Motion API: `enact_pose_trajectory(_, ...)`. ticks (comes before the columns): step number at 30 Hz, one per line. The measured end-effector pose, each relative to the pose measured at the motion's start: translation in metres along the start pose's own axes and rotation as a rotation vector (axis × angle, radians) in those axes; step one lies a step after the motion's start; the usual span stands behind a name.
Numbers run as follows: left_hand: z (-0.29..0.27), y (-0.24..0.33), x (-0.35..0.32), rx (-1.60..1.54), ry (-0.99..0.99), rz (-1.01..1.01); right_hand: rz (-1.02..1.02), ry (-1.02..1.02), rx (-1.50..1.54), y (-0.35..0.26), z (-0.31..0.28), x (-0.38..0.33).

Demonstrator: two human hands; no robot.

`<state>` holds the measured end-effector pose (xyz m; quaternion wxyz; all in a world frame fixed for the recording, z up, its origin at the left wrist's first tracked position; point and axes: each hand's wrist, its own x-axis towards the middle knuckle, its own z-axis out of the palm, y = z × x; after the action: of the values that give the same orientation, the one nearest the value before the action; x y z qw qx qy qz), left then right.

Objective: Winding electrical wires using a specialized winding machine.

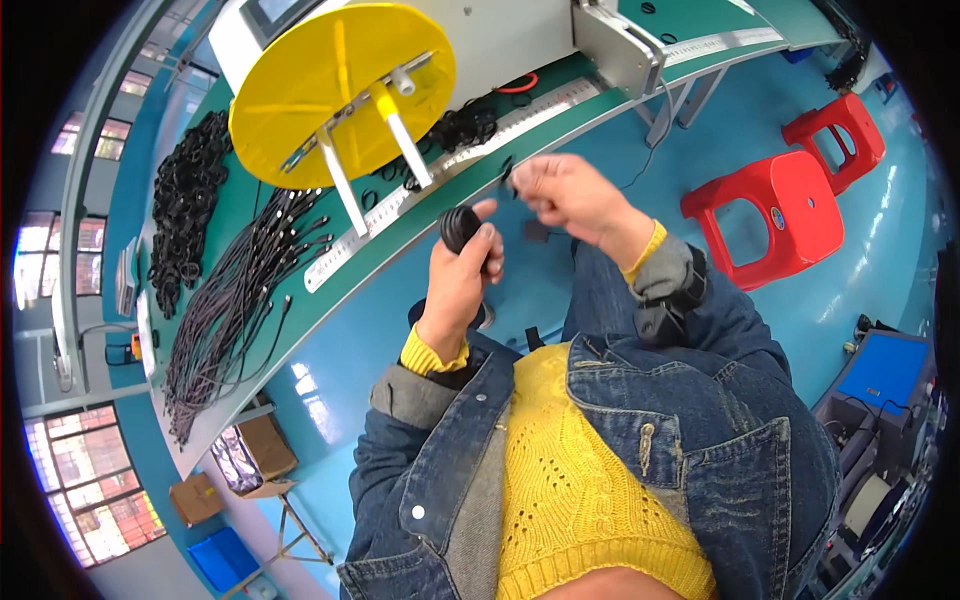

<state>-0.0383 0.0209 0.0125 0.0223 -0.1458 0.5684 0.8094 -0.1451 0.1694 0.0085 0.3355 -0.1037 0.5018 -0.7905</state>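
Observation:
My left hand [462,272] is closed around a small black coil of cable [461,227], held upright in front of my chest. My right hand [567,196] is just to its right, fingers pinched on a thin black piece, likely the cable's end [508,176]; it is blurred. Both hands hover over the front edge of a green workbench [420,215]. A metal ruler strip [470,150] runs along that edge. A big yellow reel [340,85] on a metal stand sits on the bench.
Several black cables [235,300] lie in a bundle on the bench at left, beside a heap of black coils [185,205]. Two red plastic stools [780,215] stand on the blue floor at right. Cardboard boxes [255,450] sit under the bench.

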Motion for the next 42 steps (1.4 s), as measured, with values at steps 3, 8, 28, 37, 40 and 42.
enact_pose_trajectory(3,0.000,-0.002,-0.001,-0.046,0.022,0.009,0.146,-0.201,0.075,0.013,0.015,-0.011)
enact_pose_trajectory(8,-0.016,-0.004,-0.006,-0.030,0.016,0.024,0.171,-0.186,-0.053,0.025,0.029,-0.010)
enact_pose_trajectory(28,-0.062,0.023,0.017,0.024,0.130,0.095,0.255,-0.149,-0.142,0.033,0.063,0.062)
enact_pose_trajectory(37,-0.067,0.025,0.010,-0.193,0.116,0.103,-0.397,0.147,-0.558,0.026,0.059,0.056)
enact_pose_trajectory(40,-0.060,0.022,0.008,-0.178,0.110,0.095,-0.562,0.031,-0.734,0.028,0.066,0.035)
enact_pose_trajectory(42,-0.047,0.024,0.011,-0.126,0.084,0.086,-0.623,-0.052,-0.817,0.026,0.068,0.023)
